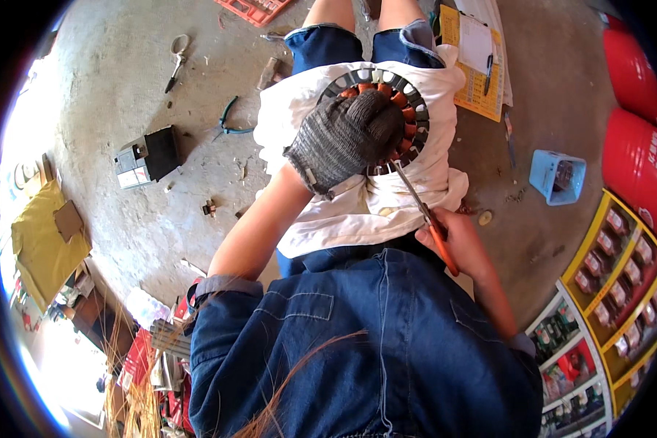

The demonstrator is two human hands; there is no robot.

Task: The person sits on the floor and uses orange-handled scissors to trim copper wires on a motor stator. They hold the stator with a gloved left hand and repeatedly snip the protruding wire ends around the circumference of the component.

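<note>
A ring-shaped motor stator (421,130) with dark outer teeth and orange-brown windings lies on a white cloth (292,95) spread over my lap. My left hand (347,139), in a dark grey knitted glove, covers the stator's left side and middle. Its fingers curl over the ring, so part of the windings is hidden. Bare, my right hand (452,237) grips orange-handled scissors (416,197) below and right of the stator. Their narrow metal tips reach the ring's lower edge, close to my gloved fingers; whether the blades are apart is hard to see.
On the concrete floor to the left lie a black box (147,157), teal-handled pliers (230,120) and a tool with a ring end (175,62). Rightward are a yellow folder (482,87) with paper and pen, a blue basket (557,177), red drums (635,160) and a yellow parts rack (613,277).
</note>
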